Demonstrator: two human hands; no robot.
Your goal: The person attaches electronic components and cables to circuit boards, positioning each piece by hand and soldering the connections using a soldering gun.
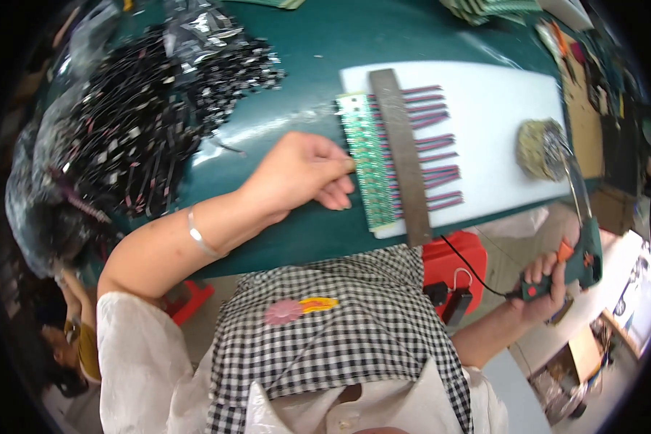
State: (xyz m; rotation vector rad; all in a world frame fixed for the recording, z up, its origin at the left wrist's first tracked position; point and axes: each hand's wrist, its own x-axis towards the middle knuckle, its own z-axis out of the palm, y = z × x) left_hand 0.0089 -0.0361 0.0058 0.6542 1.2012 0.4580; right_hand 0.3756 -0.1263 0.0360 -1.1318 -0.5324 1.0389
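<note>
A green circuit board panel lies on a white board, with several rows of dark and pink wires running out to its right. Across the wires lies a brown flat bar. At the panel's left edge, my left hand has thumb and forefinger pinched together; what is between them, if anything, is hidden. My right hand is closed around the green handle of a soldering gun with an orange trigger. The gun's thin metal end reaches up to a yellowish, wiry cleaning pad.
A large heap of black wires with small connectors and clear plastic bags fills the left of the green table. More green panels are stacked at the far edge. A red stool and a black cord are below the near edge.
</note>
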